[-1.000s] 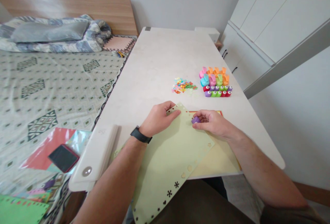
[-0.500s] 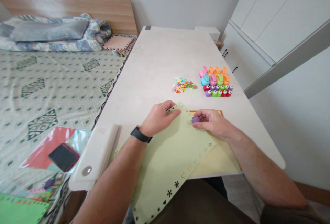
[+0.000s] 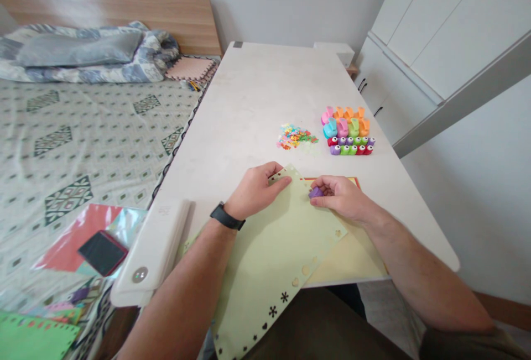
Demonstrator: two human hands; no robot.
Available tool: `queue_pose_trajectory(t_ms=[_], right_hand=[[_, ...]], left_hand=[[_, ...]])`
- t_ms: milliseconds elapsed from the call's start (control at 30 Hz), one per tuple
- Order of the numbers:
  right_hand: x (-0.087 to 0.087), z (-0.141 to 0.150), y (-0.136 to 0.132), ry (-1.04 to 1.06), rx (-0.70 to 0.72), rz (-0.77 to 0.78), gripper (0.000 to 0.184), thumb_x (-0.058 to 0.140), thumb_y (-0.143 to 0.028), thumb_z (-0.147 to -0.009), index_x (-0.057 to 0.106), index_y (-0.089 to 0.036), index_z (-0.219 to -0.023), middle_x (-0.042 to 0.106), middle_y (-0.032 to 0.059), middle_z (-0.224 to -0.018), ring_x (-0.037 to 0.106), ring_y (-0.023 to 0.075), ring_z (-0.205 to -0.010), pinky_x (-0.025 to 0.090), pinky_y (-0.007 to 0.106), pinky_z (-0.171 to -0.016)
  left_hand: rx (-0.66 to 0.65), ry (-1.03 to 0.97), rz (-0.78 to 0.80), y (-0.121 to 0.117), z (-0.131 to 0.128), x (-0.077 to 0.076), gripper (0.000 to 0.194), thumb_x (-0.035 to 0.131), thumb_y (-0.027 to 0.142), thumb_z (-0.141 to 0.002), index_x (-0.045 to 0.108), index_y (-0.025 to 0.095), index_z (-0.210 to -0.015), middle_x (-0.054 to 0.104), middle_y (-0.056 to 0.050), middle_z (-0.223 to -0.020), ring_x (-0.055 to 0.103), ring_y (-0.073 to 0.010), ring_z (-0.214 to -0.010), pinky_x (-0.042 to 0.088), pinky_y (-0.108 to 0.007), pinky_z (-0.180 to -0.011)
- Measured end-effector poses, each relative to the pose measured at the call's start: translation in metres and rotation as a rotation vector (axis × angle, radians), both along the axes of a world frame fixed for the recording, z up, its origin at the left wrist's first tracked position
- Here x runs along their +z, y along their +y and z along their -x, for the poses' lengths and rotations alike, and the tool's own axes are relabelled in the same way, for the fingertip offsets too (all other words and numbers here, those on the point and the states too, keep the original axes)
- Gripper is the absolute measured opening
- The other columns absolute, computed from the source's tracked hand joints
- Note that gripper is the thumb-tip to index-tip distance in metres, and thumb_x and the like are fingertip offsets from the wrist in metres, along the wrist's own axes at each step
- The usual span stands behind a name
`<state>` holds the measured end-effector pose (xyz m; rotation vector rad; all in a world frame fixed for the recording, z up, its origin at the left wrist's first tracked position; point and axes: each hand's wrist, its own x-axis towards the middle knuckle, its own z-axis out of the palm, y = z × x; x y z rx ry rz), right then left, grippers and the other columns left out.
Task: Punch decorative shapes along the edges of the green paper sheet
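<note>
A large pale green sheet of paper [image 3: 269,249] lies tilted across the table's front edge, with small shapes punched along its borders. My left hand [image 3: 262,186] pinches the sheet near its far corner, thumb on top. In my right hand [image 3: 338,197] is a small purple craft punch [image 3: 316,193], gripped between thumb and fingers at the sheet's right edge. Beneath the paper, pale yellow sheets [image 3: 352,255] with an orange-red border show on the table. The punch's slot is hidden, so I cannot tell how far the paper reaches into it.
Beyond my hands lies a pile of colourful paper cutouts [image 3: 296,136]. Several craft punches [image 3: 348,130] stand in rows to its right. A white laminator-like device [image 3: 155,249] sits at the table's left edge. On the bed are a phone [image 3: 103,252] and a green punched sheet [image 3: 35,335].
Almost nothing differs. Both hands keep their places on the paper and the purple punch, with only a very slight shift of the sheet.
</note>
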<state>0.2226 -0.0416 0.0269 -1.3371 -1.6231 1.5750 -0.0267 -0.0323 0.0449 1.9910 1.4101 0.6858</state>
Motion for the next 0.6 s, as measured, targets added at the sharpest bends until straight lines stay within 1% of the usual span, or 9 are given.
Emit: queue_pose_trajectory(t_ms=[133, 367, 600], right_hand=[[-0.0036, 0.0, 0.0001, -0.031, 0.011, -0.025, 0.031, 0.08, -0.029, -0.071, 0.067, -0.017, -0.097, 0.067, 0.0029, -0.084, 0.059, 0.0152, -0.073, 0.048, 0.031, -0.068], [-0.0051, 0.0001, 0.0002, -0.09, 0.013, -0.064, 0.028, 0.078, -0.029, -0.073, 0.067, -0.018, -0.097, 0.066, 0.0025, -0.083, 0.058, 0.0154, -0.073, 0.046, 0.03, -0.066], [-0.0068, 0.0, 0.0007, -0.094, 0.012, -0.081, 0.026, 0.078, -0.031, -0.074, 0.068, -0.019, -0.094, 0.065, 0.0021, -0.081, 0.057, 0.0154, -0.072, 0.046, 0.03, -0.065]], left_hand=[[-0.006, 0.004, 0.0, 0.0003, -0.0001, -0.0002, 0.03, 0.051, 0.046, -0.091, 0.064, 0.019, -0.088, 0.065, -0.001, -0.074, 0.053, -0.0145, -0.065, 0.036, -0.025, -0.057], [-0.01, -0.001, 0.009, 0.0001, -0.0008, 0.0006, 0.029, 0.05, 0.045, -0.092, 0.063, 0.019, -0.088, 0.065, 0.0, -0.074, 0.053, -0.0143, -0.065, 0.036, -0.025, -0.057], [-0.01, 0.008, 0.006, 0.0009, -0.001, -0.0011, 0.03, 0.05, 0.046, -0.092, 0.063, 0.019, -0.088, 0.065, 0.0, -0.074, 0.053, -0.0143, -0.064, 0.036, -0.025, -0.057]])
